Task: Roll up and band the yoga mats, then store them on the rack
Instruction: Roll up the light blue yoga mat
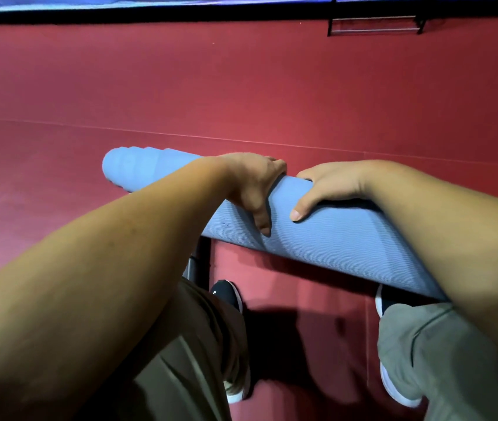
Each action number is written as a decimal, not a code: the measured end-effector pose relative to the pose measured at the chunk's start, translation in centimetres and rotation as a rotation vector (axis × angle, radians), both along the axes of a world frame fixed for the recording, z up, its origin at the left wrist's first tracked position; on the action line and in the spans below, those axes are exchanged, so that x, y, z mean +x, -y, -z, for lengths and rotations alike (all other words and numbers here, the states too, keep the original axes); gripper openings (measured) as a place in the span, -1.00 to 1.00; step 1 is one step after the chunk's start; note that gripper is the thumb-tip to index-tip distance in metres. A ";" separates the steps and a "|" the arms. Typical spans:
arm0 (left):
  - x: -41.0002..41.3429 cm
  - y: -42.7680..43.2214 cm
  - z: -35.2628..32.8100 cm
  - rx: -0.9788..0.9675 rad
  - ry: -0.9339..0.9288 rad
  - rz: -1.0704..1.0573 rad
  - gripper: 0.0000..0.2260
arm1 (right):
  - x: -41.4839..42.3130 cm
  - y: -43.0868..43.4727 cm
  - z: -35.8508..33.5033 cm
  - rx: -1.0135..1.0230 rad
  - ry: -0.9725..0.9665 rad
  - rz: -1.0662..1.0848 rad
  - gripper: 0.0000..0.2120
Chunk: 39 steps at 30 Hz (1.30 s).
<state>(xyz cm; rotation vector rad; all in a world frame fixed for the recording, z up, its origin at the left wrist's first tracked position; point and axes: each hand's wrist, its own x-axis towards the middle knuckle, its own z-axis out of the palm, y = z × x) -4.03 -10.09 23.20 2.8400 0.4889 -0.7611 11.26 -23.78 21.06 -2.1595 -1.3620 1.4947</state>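
Both hands are clamped on a rolled blue yoga mat (326, 238), close together near the middle of the roll and almost touching each other. The left hand (250, 183) wraps over the top, its fingers curled down the far side out of sight and its thumb (263, 220) laid flat down the near face of the roll. The right hand (329, 185) mirrors it just beside: fingers hooked over the far edge, thumb (301, 208) pressed against the near side and pointing toward the left hand. Neither grip is loose — each hand grasps the mat between thumb and fingers. The mat runs slantwise from upper left, where its end (120, 165) shows stepped, slightly telescoped layers, down to the lower right, where it passes behind the right forearm. It is held up off the red floor (241, 86), with its shadow falling on the floor below. A dark strip (202, 262) hangs under the roll by the left forearm — what it is cannot be told. Below are khaki trousers (199, 360) and a black shoe (226, 294). A black-framed rack (373, 24) with pale bars stands far off at the top right, well apart from the mat.
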 end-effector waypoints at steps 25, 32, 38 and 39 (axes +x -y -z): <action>-1.4 -2.8 -1.0 -0.613 -0.212 -0.501 -0.46 | -4.3 1.0 -0.3 0.203 0.723 -0.369 0.41; -1.1 -2.4 -0.6 -0.672 -0.289 -0.509 -0.39 | -4.3 0.8 0.2 0.259 0.757 -0.347 0.03; -0.3 -1.3 -0.3 -0.557 -0.208 -0.451 -0.40 | -3.0 0.5 0.3 0.225 0.634 -0.304 -0.05; -0.2 -1.1 -0.4 -0.495 -0.173 -0.408 -0.39 | -2.8 0.6 0.3 0.224 0.616 -0.298 -0.07</action>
